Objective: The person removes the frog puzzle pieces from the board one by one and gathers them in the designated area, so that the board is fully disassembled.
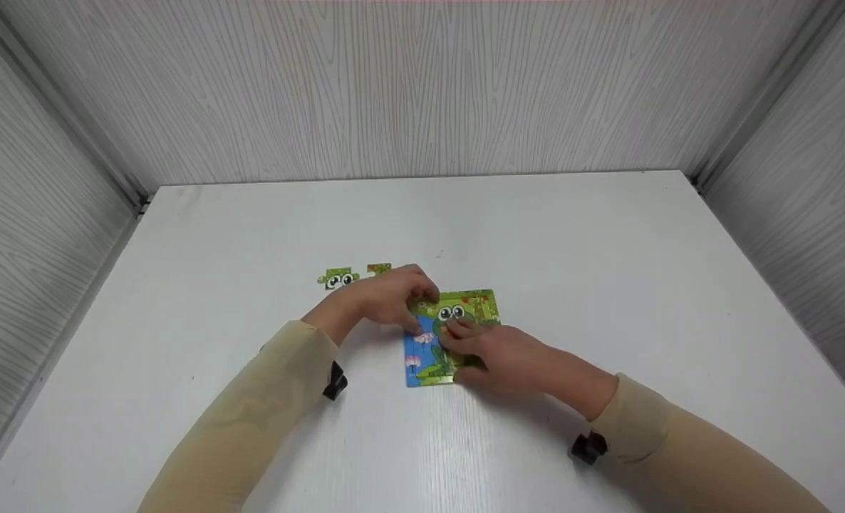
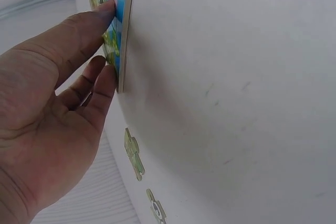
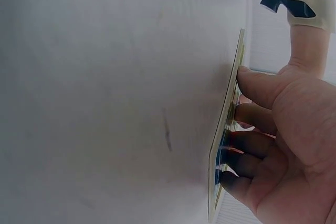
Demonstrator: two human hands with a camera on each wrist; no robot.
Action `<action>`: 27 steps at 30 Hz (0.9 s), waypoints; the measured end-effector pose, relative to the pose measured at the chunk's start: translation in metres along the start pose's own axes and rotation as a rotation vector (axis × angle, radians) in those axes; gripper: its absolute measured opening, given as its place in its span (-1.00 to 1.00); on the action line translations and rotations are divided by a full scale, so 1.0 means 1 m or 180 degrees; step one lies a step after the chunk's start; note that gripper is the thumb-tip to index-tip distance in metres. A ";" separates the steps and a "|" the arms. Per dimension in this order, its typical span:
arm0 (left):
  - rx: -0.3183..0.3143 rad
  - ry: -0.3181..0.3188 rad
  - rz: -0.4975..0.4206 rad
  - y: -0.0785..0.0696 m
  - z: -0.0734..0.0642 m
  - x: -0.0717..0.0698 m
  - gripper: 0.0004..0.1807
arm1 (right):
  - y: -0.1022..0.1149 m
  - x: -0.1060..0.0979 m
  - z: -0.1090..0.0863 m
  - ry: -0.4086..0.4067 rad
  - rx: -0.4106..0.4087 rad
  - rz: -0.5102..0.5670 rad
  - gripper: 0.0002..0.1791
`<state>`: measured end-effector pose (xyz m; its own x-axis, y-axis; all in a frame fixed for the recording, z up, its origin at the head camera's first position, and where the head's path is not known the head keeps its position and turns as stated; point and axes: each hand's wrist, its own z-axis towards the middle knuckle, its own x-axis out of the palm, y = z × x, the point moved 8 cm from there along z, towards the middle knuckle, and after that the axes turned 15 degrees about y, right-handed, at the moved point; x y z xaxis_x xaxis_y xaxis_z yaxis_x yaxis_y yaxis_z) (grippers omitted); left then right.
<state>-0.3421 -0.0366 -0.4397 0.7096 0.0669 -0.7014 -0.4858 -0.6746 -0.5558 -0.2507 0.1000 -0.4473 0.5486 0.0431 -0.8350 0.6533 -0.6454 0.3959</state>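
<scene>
A square frog jigsaw puzzle [image 1: 426,360] lies on the white table in the head view, with a blue and green picture. My left hand [image 1: 390,293] holds its upper left corner, thumb on the picture and bent fingers at the far edge. With its fingers spread over the puzzle's right half, my right hand [image 1: 504,356] presses on the picture, the thumb near the front edge. The right hand covers part of the frog. In the left wrist view the thumb [image 2: 86,30] lies on the face of the board.
Beyond my left hand lie two loose puzzle pieces: one with frog eyes [image 1: 340,278], and a green and red one [image 1: 379,268] partly hidden by that hand. Pale wood-grain panels [image 1: 422,85] stand behind and at both sides of the white table [image 1: 608,235].
</scene>
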 end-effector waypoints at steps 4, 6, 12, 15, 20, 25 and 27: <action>-0.0003 0.0000 0.0010 -0.001 0.000 -0.001 -0.38 | 0.001 0.000 0.000 -0.0011 -0.0007 -0.0019 -0.29; -0.0003 -0.0008 0.0008 -0.001 0.000 -0.001 -0.38 | 0.001 -0.001 0.000 -0.0007 0.0004 0.0002 -0.29; -0.0018 -0.0029 0.0038 -0.002 -0.001 -0.001 -0.38 | 0.002 -0.002 -0.001 0.0004 0.0044 0.0012 -0.28; -0.0037 -0.0058 0.0056 -0.002 -0.001 -0.001 -0.37 | 0.003 -0.002 0.000 0.0005 0.0037 0.0009 -0.29; -0.0048 -0.0140 -0.0006 -0.003 -0.002 0.000 -0.37 | 0.004 -0.001 0.001 0.0015 0.0002 -0.0056 -0.31; -0.0061 -0.0211 -0.0114 -0.004 -0.003 0.001 -0.37 | 0.002 -0.001 0.001 0.0043 0.0022 -0.0068 -0.30; -0.0038 -0.0244 -0.0127 -0.005 -0.004 0.001 -0.37 | 0.001 -0.001 0.001 0.0045 0.0037 -0.0049 -0.29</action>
<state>-0.3369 -0.0358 -0.4358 0.6869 0.1497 -0.7111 -0.4515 -0.6789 -0.5790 -0.2509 0.0982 -0.4464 0.5458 0.0638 -0.8355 0.6557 -0.6533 0.3785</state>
